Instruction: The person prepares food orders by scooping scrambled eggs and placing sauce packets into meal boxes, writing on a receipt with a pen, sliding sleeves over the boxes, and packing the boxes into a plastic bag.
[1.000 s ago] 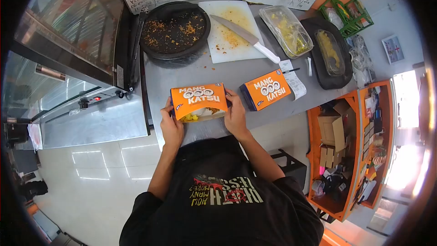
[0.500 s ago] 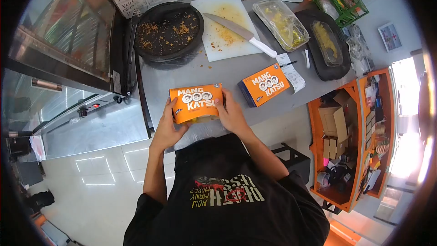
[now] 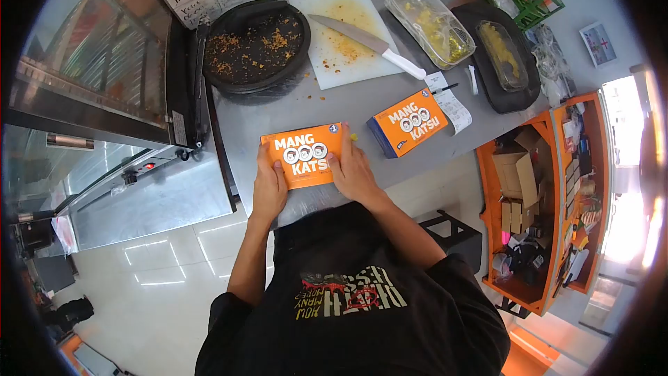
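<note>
Between my two hands is an orange food box point(image 3: 306, 150) with "MANG KATSU" printed on its lid, at the front of the metal counter. My left hand point(image 3: 269, 184) grips its left side, thumb on the lid. On the right side, my right hand point(image 3: 351, 170) holds the box with its thumb over the last printed letter. The lid lies flat over the front edge, so the contents are hidden. A bit of something yellow shows beside my right fingers. To the right sits a second orange box point(image 3: 410, 122), closed, with a receipt point(image 3: 452, 108) and a pen point(image 3: 445, 88) by it.
Behind the boxes are a black round tray point(image 3: 257, 45) with crumbs, a white cutting board point(image 3: 334, 66) and a knife point(image 3: 365, 42). Clear containers point(image 3: 424, 21) of yellow food stand at the back right. A glass-fronted cabinet point(image 3: 104, 42) borders the counter's left side.
The lid's front edge was bowed up with food showing beneath it; now it is pressed down flat. My left thumb has moved onto the lid.
</note>
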Demonstrator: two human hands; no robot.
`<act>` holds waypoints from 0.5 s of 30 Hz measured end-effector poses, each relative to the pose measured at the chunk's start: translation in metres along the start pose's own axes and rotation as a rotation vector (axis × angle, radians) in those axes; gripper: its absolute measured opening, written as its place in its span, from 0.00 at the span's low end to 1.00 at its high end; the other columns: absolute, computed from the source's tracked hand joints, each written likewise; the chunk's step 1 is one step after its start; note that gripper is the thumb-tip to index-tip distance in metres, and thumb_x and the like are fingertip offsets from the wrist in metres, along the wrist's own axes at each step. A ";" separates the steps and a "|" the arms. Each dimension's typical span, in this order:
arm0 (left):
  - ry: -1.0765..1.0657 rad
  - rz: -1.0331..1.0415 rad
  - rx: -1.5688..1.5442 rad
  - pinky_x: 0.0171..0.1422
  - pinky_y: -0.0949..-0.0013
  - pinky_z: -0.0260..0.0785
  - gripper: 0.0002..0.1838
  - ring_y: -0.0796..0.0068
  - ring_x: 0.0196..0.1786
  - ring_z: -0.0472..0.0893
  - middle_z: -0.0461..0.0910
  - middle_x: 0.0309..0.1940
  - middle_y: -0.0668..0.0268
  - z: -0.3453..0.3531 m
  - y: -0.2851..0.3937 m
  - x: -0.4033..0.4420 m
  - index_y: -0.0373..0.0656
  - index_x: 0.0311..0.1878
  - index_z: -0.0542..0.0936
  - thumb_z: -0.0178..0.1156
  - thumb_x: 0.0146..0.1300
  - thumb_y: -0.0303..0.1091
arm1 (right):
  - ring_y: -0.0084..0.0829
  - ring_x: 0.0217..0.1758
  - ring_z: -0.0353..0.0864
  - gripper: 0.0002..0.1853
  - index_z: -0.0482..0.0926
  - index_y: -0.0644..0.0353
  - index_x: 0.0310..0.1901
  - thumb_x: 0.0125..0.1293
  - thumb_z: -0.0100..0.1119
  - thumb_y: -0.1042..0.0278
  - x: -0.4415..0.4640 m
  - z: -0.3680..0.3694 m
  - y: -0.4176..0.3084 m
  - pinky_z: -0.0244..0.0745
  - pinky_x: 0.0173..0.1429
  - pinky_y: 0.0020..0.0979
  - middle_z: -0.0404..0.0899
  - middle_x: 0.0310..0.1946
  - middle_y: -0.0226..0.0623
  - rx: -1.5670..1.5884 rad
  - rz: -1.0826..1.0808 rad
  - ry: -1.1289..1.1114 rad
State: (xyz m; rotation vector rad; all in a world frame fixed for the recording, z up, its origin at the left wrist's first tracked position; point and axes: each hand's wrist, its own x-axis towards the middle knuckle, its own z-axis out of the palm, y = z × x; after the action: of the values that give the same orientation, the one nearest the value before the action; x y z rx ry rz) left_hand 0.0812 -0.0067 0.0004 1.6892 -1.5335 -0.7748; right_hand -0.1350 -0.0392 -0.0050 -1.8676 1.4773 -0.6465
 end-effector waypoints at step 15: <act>-0.423 0.599 0.672 0.82 0.40 0.48 0.47 0.36 0.81 0.52 0.50 0.79 0.36 -0.049 0.000 0.030 0.57 0.80 0.63 0.60 0.62 0.69 | 0.56 0.82 0.50 0.50 0.62 0.56 0.76 0.63 0.57 0.26 0.033 -0.042 -0.005 0.45 0.78 0.70 0.54 0.78 0.57 -0.508 -0.694 -0.273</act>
State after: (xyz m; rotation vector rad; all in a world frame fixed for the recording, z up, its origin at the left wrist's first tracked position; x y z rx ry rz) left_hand 0.1242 -0.0310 0.0292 1.3824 -2.6480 -0.3077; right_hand -0.1543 -0.0787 0.0254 -2.7744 0.8397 -0.2947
